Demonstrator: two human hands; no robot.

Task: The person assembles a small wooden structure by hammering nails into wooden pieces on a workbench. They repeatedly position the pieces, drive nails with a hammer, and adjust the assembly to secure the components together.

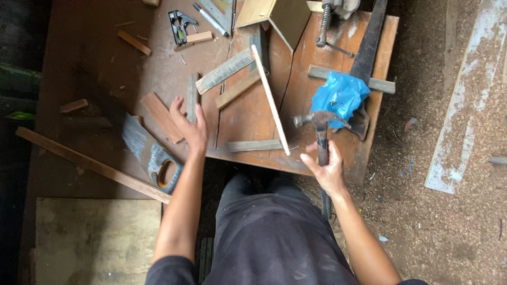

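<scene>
Two hands flank the thin strip (270, 100) – it runs away from the body, nearer the right hand (326, 168) gripping the hammer (321, 126); left hand (189, 125) open

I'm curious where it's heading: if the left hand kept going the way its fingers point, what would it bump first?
Probably the narrow grey wooden strip just beyond the left hand, though height is unclear.

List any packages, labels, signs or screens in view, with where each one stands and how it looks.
Bag: crumpled blue plastic, on the right of the bench, just beyond the hammer in the right hand.
Box: open, pale wood or card, at the bench's far edge.
No readable labels, signs or screens.
</scene>
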